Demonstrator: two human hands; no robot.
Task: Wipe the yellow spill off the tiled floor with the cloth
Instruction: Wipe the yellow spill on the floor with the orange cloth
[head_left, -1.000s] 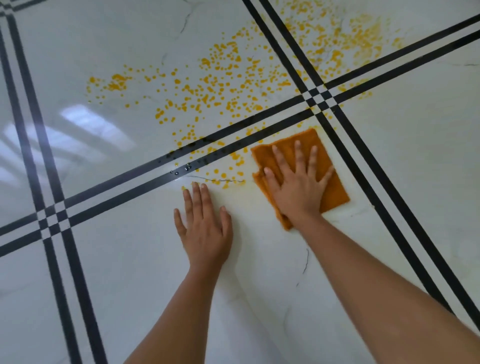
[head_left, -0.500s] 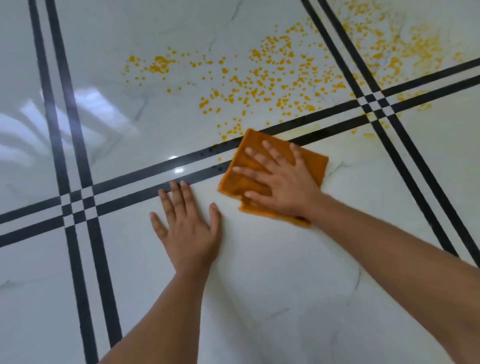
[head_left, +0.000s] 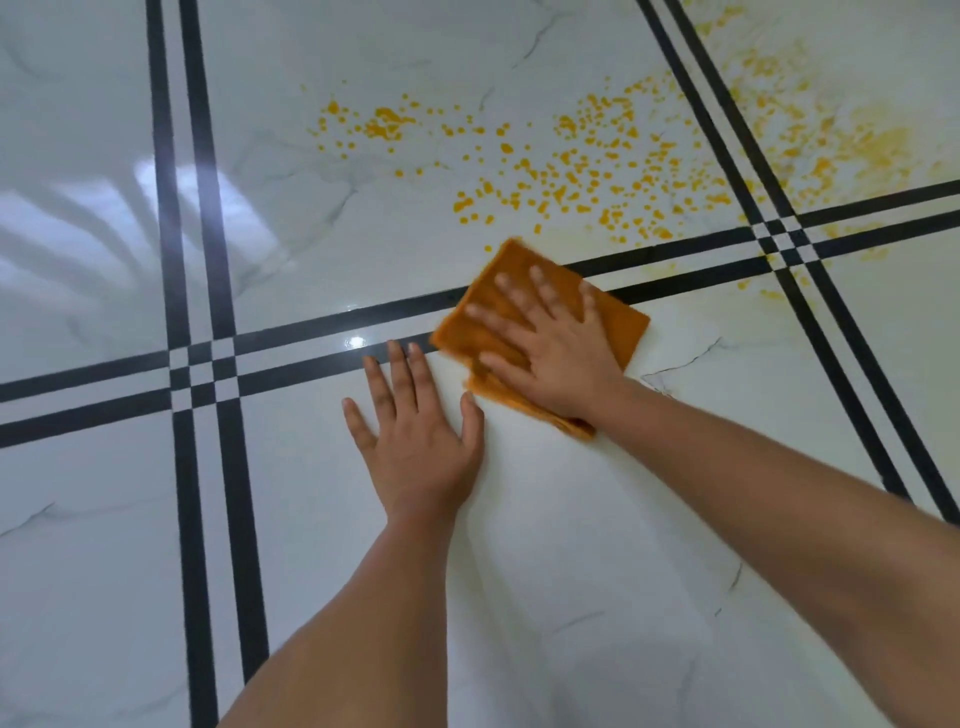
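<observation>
An orange cloth (head_left: 621, 322) lies flat on the white tiled floor, across the black double stripe. My right hand (head_left: 550, 348) presses on it with fingers spread, blurred by motion. My left hand (head_left: 418, 434) rests flat on the bare tile just left of the cloth, fingers apart, holding nothing. The yellow spill (head_left: 597, 176) is a field of droplets on the tile beyond the cloth, reaching left to a small patch (head_left: 387, 127). A paler yellow smear (head_left: 852, 140) covers the far right tile.
The glossy white marble floor (head_left: 571, 597) is crossed by black double stripes (head_left: 311, 338), with crossings at the left (head_left: 202, 371) and upper right (head_left: 784, 241). A bright window reflection (head_left: 171, 208) lies on the left tile. Faint yellow traces (head_left: 769, 291) sit near the right crossing.
My right hand has swept the cloth from right to left along the stripe and on toward the droplets. The droplets near the stripe are gone. My left hand stays planted.
</observation>
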